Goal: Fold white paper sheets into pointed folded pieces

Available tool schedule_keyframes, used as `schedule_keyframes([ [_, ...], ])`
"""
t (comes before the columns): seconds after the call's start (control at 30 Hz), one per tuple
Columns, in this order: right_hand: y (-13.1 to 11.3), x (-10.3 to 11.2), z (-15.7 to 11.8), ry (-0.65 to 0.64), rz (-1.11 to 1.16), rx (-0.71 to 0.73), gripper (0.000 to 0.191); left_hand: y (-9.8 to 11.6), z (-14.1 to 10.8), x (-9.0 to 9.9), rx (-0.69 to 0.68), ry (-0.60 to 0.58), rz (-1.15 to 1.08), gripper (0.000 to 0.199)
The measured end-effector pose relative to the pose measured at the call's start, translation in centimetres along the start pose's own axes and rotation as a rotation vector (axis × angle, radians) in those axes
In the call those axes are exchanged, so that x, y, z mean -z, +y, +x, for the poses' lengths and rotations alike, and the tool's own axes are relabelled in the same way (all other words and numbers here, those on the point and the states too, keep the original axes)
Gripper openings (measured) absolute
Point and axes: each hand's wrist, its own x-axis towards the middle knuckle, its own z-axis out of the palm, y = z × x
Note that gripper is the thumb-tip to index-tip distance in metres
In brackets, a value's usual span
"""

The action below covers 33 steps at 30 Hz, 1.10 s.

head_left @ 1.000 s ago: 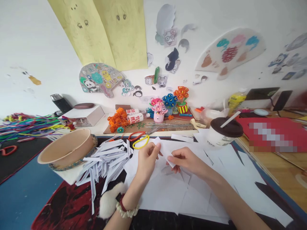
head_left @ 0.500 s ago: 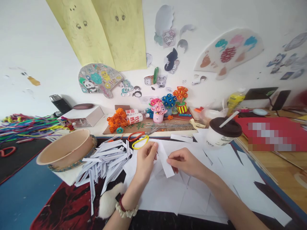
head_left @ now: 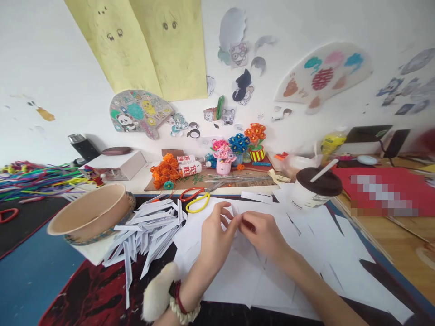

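Note:
My left hand [head_left: 216,233] and my right hand [head_left: 263,230] meet over the white sheets, fingertips pinched together on a paper strip [head_left: 234,211]. Only a small part of the strip shows above the fingers; the rest is hidden by them. White paper sheets [head_left: 234,276] lie spread out below both hands. To the left is a heap of folded paper strips [head_left: 149,228]. Scissors [head_left: 198,202] with one red and one yellow handle lie just beyond my left hand.
A beige bowl [head_left: 90,213] stands at the left. A lidded cup with a straw [head_left: 314,190] is at the right. Orange pipe-cleaner flowers [head_left: 166,170] and small flower pots [head_left: 223,167] line the back. A white fluffy thing [head_left: 158,292] lies by my left wrist.
My hands have come together. The strip, earlier stretched flat and slanting between them, is now mostly covered by my fingers. My left wrist has shifted slightly right.

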Motion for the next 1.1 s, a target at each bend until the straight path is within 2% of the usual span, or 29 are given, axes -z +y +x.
schedule_keyframes([
  [0.13,-0.1,0.1,-0.2,-0.017,-0.076,0.102,0.028,0.1,0.0,0.1,0.015,0.001,-0.065,0.027],
  [0.2,-0.2,0.3,-0.1,-0.044,-0.070,0.097,0.026,0.2,0.2,0.3,0.038,-0.020,-0.150,0.025],
  [0.37,-0.3,0.5,0.4,-0.116,0.115,-0.080,0.017,0.1,0.7,0.6,0.086,-0.063,-0.334,0.027],
  [0.57,-0.2,1.1,1.0,-0.211,0.378,-0.227,0.029,0.7,0.7,1.2,0.152,-0.108,-0.491,0.033],
  [0.7,-0.2,1.4,1.1,-0.249,0.486,-0.287,0.029,0.8,0.7,1.5,0.140,-0.082,-0.446,0.035],
  [0.83,-0.4,1.5,1.2,-0.235,0.548,-0.353,0.039,0.0,0.8,1.3,0.093,0.004,-0.328,0.024],
  [0.97,-0.9,1.7,1.3,-0.276,0.723,-0.442,0.033,-0.5,0.9,1.0,0.079,-0.017,-0.269,0.022],
  [1.1,-1.0,1.6,1.3,-0.239,0.785,-0.471,0.033,0.0,0.5,1.0,0.041,0.006,-0.147,0.018],
])
